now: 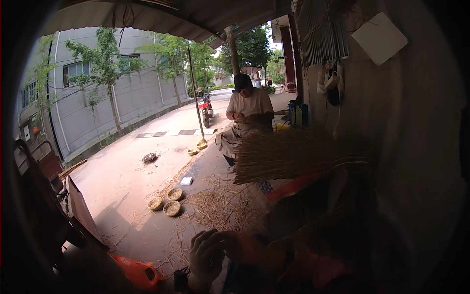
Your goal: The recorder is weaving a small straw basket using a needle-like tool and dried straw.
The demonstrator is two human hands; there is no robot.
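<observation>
A floor [142, 237] strewn with loose straw [221, 208]

We see a large stalk bundle [289, 154] toward its right edge. The straw lies between this and three baskets [172, 209] near the left edge. Our left hand [204, 255] curls its fingers; our right hand [236, 245] is dim beside it; we cannot tell whether either grips anything.

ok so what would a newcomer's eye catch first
Probably the big straw bundle right of centre, its ends fanning leftward, with a seated person in a dark cap just beyond it. Then the cluster of three round woven baskets left of the scattered straw, and the wearer's hands at lower middle.
</observation>
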